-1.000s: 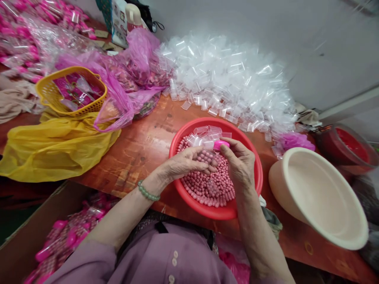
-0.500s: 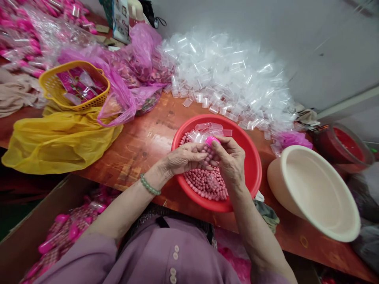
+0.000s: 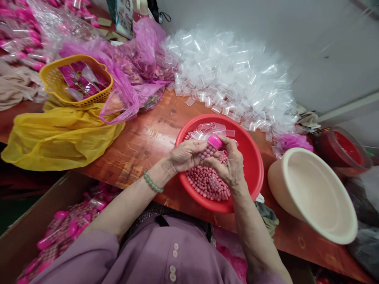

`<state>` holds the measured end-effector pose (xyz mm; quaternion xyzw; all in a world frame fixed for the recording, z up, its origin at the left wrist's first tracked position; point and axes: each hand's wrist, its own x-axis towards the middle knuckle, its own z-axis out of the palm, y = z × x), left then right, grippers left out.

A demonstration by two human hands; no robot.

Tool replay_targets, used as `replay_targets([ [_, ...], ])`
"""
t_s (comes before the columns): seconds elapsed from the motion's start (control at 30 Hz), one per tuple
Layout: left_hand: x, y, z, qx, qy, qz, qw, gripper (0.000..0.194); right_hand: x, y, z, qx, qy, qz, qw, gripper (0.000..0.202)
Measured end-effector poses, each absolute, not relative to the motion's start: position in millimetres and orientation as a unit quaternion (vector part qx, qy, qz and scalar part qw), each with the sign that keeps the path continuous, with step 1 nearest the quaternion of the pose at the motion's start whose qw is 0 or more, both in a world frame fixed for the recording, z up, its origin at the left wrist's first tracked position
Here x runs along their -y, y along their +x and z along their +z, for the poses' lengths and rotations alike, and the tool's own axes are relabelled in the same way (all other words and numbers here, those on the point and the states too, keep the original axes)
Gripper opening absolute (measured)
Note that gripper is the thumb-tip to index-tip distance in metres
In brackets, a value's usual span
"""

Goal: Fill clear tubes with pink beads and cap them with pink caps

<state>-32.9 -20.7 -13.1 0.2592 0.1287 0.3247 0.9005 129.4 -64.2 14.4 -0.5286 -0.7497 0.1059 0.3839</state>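
Since half a second ago, our right thumb has slid off the pink cap (image 3: 214, 141) and down to the lower end of the clear tube (image 3: 207, 152), which holds pink beads and sits tilted over the red basin (image 3: 255, 169). Our left hand (image 3: 187, 155) has thumb and fingers closed on the tube's side; our right hand (image 3: 232, 162) spans it, fingertips at the cap. Before us a reddish-brown tabletop (image 3: 145, 138) runs back toward a grey wall (image 3: 251, 15). Nearest, below the table's edge at left, a cardboard box (image 3: 35, 215) holds pink-capped bead tubes (image 3: 63, 232). Inside the red basin we see loose beads (image 3: 207, 183), with bare tubes (image 3: 211, 127) along its far side. Just right of it stands a cream basin (image 3: 319, 195). Leftward, a yellow plastic bag (image 3: 59, 138) lies before a yellow basket (image 3: 49, 79) holding magenta packets (image 3: 72, 79). Farther back rises a heap of clear tubes (image 3: 231, 67).
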Motion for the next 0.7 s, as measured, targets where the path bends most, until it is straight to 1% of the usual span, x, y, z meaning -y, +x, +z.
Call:
replay_targets([
  [0.07, 19.8, -33.4, -13.3, -0.144, 0.267, 0.321, 0.897, 0.026, 62.9, 130.9, 11.1, 0.79, -0.517, 0.038, 0.327, 0.074],
  [0.13, 19.3, -33.7, -14.0, -0.154, 0.281, 0.312, 0.894, 0.025, 62.1, 129.7, 9.2, 0.807, -0.514, -0.01, 0.29, 0.08],
  [0.3, 20.8, -31.6, -14.2, -0.142, 0.293, 0.324, 0.888, 0.026, 62.4, 124.5, 11.5, 0.81, -0.525, -0.085, 0.248, 0.073],
  [0.4, 22.5, -29.6, -14.0, -0.139, 0.287, 0.33, 0.888, 0.033, 61.4, 125.3, 13.0, 0.817, -0.511, -0.127, 0.233, 0.068],
  [0.5, 23.9, -28.9, -15.1, -0.142, 0.286, 0.332, 0.888, 0.039, 59.2, 127.7, 12.6, 0.829, -0.485, -0.146, 0.237, 0.066],
  [0.7, 26.0, -29.2, -18.1, -0.148, 0.28, 0.326, 0.891, 0.042, 57.4, 128.5, 11.8, 0.84, -0.446, -0.186, 0.248, 0.062],
])
